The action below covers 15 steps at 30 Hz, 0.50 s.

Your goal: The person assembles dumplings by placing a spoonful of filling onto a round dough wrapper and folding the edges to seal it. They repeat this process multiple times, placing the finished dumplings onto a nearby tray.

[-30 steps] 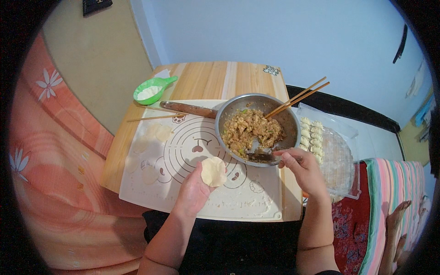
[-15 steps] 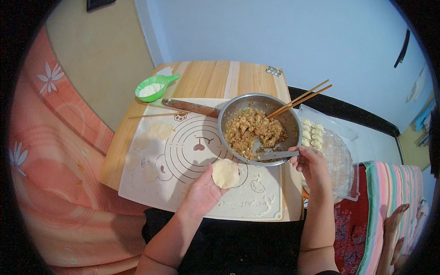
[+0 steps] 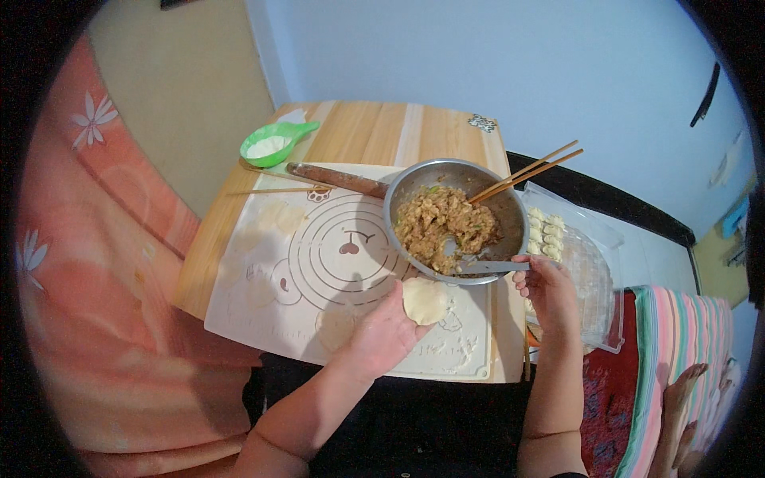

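Note:
A round, pale dumpling wrapper [image 3: 424,301] lies on the fingers of my left hand [image 3: 381,338], beside the near rim of a metal bowl [image 3: 511,209]. The thumb rests at the wrapper's edge. My right hand [image 3: 550,293] pinches the handle of a grey metal spoon [image 3: 496,267] across the bowl's near right rim. The spoon's far end dips into brown minced filling [image 3: 442,223], which partly hides it. A pair of wooden chopsticks [image 3: 532,169] leans out of the bowl toward the back right.
A wooden rolling pin [image 3: 339,178] lies left of the bowl on a white mat [image 3: 263,319]. Loose chopsticks [image 3: 275,190] and a green scoop of flour [image 3: 269,148] are farther left. Several dumplings [image 3: 546,233] fill part of a clear tray [image 3: 612,319] at right.
My left hand has moved right with the wrapper, closer to the bowl. The spoon has shifted slightly in the filling. The whole view has tilted a little.

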Each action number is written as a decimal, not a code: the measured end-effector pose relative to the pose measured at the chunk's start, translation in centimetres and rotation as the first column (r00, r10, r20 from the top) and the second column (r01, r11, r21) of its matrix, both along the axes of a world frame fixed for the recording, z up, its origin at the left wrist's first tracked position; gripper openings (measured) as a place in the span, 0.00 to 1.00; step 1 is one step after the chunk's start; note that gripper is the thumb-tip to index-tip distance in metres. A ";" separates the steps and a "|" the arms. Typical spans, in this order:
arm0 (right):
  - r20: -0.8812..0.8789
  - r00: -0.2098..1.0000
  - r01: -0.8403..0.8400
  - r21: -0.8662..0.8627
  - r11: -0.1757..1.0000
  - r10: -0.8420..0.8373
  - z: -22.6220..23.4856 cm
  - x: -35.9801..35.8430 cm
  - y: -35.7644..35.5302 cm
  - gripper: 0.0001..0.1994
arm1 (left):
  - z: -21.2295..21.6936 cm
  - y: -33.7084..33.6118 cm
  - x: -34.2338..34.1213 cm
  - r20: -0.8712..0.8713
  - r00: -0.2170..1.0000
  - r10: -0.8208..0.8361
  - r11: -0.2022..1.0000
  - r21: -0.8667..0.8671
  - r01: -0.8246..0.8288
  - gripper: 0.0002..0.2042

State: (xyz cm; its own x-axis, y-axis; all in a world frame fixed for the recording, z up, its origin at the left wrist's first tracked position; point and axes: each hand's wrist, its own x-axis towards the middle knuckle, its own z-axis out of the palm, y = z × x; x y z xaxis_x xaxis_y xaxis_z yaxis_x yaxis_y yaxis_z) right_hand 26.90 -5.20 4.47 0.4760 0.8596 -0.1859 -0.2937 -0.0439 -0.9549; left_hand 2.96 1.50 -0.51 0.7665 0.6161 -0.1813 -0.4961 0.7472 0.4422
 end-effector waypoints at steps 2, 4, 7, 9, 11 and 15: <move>-0.003 1.000 -0.003 0.020 1.000 0.003 0.3 -0.1 -0.3 0.15 | 1.0 -0.4 0.3 0.022 1.000 0.003 1.000 -0.012 -0.003 0.26; 0.011 1.000 -0.027 0.050 0.998 0.027 0.5 0.0 -0.7 0.15 | 0.8 -0.4 0.5 0.085 0.996 -0.007 1.000 0.002 0.007 0.26; 0.055 0.994 -0.094 0.099 0.991 0.089 0.3 -0.1 -1.3 0.15 | 1.0 -0.6 0.6 0.122 0.992 0.013 1.000 -0.016 -0.011 0.26; 0.096 0.987 -0.136 0.115 0.984 0.125 0.9 -0.9 -1.9 0.15 | 1.5 -0.7 0.4 0.119 0.993 0.025 0.999 -0.024 -0.022 0.26; 0.189 0.968 -0.186 0.111 0.976 0.163 1.0 -1.6 -2.5 0.14 | 1.8 -0.6 0.0 0.108 0.994 0.023 1.000 -0.013 -0.022 0.27; 0.455 0.844 -0.384 0.148 0.911 0.282 0.9 -2.2 -3.6 0.14 | 1.9 -0.3 -1.4 0.114 0.993 0.043 0.999 -0.021 -0.040 0.26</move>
